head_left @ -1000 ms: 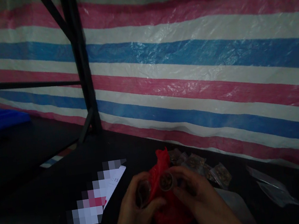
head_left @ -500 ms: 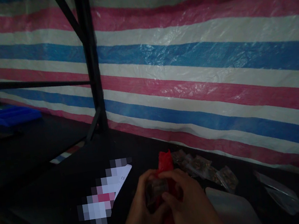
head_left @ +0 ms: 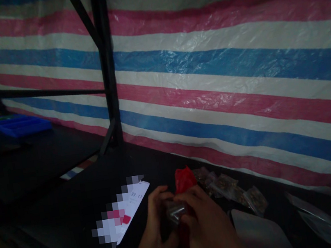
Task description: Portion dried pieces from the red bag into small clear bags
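A small clear plastic bag is pinched between my two hands, low in the middle of the view. My left hand has its fingers curled around the bag's left side. On the other side my right hand grips it between thumb and fingers. What the bag holds is too dark to make out. Just beyond my fingertips a red plastic bag sticks up; more red shows below between my wrists. To the right of it lie several small clear bags of brownish pieces.
A lit phone, partly pixelated, lies left of my hands on the black table. A pale translucent container and a flat clear bag are at right. A blue tray sits far left. Behind stand a black post and striped sheeting.
The view has shifted slightly, so the surroundings sit a little further right. My fingers have moved on the clear bag, which looks more folded and catches more light. Both hands still hold it.
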A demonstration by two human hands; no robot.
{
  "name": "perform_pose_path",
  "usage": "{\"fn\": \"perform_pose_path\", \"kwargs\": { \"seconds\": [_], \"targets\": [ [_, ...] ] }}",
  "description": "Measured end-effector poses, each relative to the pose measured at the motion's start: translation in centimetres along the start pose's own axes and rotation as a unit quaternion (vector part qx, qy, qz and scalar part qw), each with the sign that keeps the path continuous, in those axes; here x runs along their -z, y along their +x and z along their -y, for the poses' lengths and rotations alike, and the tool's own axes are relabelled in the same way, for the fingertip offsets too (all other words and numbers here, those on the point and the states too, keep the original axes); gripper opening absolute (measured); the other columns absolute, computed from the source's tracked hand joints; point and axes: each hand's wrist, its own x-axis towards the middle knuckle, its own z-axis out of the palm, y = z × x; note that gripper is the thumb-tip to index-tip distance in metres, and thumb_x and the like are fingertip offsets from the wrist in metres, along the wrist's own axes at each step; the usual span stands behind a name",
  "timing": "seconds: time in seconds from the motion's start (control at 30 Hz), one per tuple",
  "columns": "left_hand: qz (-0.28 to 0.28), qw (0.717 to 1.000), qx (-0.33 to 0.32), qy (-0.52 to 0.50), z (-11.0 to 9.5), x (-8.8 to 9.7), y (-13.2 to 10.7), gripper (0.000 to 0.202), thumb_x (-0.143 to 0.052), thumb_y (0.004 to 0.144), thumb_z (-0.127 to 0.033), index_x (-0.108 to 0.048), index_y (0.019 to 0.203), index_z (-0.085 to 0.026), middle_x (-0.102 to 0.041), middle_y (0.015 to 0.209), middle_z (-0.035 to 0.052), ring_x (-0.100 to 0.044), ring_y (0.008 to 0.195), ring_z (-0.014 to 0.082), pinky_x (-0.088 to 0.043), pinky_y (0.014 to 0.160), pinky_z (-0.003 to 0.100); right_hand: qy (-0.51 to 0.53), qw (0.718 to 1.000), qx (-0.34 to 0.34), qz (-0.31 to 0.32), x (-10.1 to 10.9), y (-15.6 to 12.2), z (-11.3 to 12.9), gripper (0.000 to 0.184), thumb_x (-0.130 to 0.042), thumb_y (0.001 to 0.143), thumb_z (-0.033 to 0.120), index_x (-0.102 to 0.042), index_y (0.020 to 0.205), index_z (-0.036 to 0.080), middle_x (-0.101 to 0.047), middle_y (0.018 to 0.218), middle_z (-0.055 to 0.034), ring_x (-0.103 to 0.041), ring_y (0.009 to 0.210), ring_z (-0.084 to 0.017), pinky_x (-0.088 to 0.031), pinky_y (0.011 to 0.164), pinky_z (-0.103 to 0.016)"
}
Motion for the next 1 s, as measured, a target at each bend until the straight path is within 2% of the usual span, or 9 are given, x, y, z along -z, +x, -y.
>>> {"fn": "perform_pose_path", "kwargs": {
  "seconds": [0.2,0.33,0.43,0.5,0.63,0.77,0.83,0.9,1.0],
  "targets": [
    [0.054,0.995,0.069,0.039,-0.3,0.8,0.1,0.061,-0.074,0.092,-0.032,-0.043,0.144,-0.029,-0.070,0.137,0.0082,-0.064,0.134,0.0282,-0.048,0.114,0.040,-0.007,0.999,0.044,0.013,0.5,0.0,-0.2,0.061,-0.051,0.078,-0.008,-0.081,0.115,0.030,-0.070,0.125,-0.0044,-0.069,0.115,-0.024,-0.051,0.099,-0.036],
    [0.054,0.996,0.033,0.070,-1.3,0.5,0.1,0.038,-0.068,0.098,-0.040,-0.059,0.132,-0.028,-0.075,0.134,0.0065,-0.065,0.134,0.0277,-0.050,0.112,0.036,-0.021,0.997,0.075,0.011,1.0,-0.1,0.6,0.064,-0.048,0.079,-0.010,-0.081,0.115,0.032,-0.072,0.121,-0.0034,-0.065,0.120,-0.025,-0.049,0.107,-0.042],
    [0.052,0.996,0.024,0.072,-1.7,0.4,0.1,0.039,-0.067,0.099,-0.044,-0.063,0.134,-0.028,-0.075,0.137,0.0064,-0.068,0.130,0.0278,-0.053,0.110,0.037,-0.013,0.996,0.084,-0.001,1.0,-0.1,0.8,0.068,-0.049,0.077,-0.010,-0.080,0.119,0.033,-0.070,0.127,-0.0040,-0.064,0.125,-0.027,-0.050,0.107,-0.043],
    [0.040,0.997,0.028,0.067,-1.5,0.5,0.1,0.042,-0.071,0.095,-0.044,-0.064,0.134,-0.028,-0.075,0.138,0.0062,-0.069,0.129,0.0281,-0.054,0.110,0.036,0.011,0.997,0.076,-0.006,0.8,-0.1,0.6,0.068,-0.049,0.076,-0.009,-0.077,0.126,0.028,-0.068,0.133,-0.0067,-0.065,0.127,-0.027,-0.051,0.109,-0.042],
    [0.003,0.997,0.057,0.047,-0.7,1.0,0.2,0.047,-0.076,0.090,-0.047,-0.067,0.133,-0.029,-0.074,0.140,0.0060,-0.067,0.134,0.0295,-0.056,0.109,0.037,0.091,0.992,0.071,-0.050,1.2,0.2,-0.4,0.051,-0.050,0.086,-0.001,-0.076,0.123,0.022,-0.071,0.131,-0.0082,-0.071,0.120,-0.022,-0.054,0.105,-0.033],
    [-0.044,0.995,0.072,0.055,-0.8,1.4,0.3,0.053,-0.076,0.086,-0.058,-0.069,0.129,-0.027,-0.075,0.136,0.0094,-0.069,0.129,0.0318,-0.058,0.106,0.039,0.126,0.982,0.038,-0.136,2.6,0.0,-2.2,0.033,-0.057,0.093,0.017,-0.075,0.119,0.026,-0.073,0.130,-0.0071,-0.070,0.122,-0.024,-0.053,0.106,-0.037],
    [-0.067,0.994,0.063,0.061,-1.5,1.5,0.3,0.057,-0.073,0.085,-0.064,-0.070,0.127,-0.026,-0.076,0.134,0.0099,-0.071,0.126,0.0326,-0.058,0.107,0.040,0.137,0.984,0.004,-0.115,2.9,-0.3,-3.4,0.035,-0.058,0.091,0.019,-0.075,0.121,0.027,-0.075,0.128,-0.0069,-0.071,0.121,-0.026,-0.054,0.105,-0.039],
    [-0.116,0.989,0.068,0.069,-2.2,1.3,0.0,0.059,-0.068,0.086,-0.070,-0.068,0.127,-0.028,-0.075,0.134,0.0080,-0.070,0.127,0.0327,-0.057,0.106,0.041,0.135,0.988,-0.025,-0.065,2.9,-0.8,-4.5,0.039,-0.059,0.087,0.015,-0.075,0.120,0.029,-0.077,0.125,-0.0056,-0.072,0.119,-0.026,-0.054,0.104,-0.039],
    [-0.191,0.968,0.122,0.108,-3.1,0.3,-0.8,0.055,-0.057,0.090,-0.073,-0.066,0.123,-0.030,-0.078,0.126,0.0070,-0.074,0.117,0.0327,-0.061,0.096,0.040,0.097,0.993,-0.058,-0.024,2.6,-1.3,-5.4,0.040,-0.063,0.084,0.014,-0.076,0.119,0.030,-0.078,0.126,-0.0055,-0.070,0.121,-0.028,-0.050,0.107,-0.040]
  ]
}}
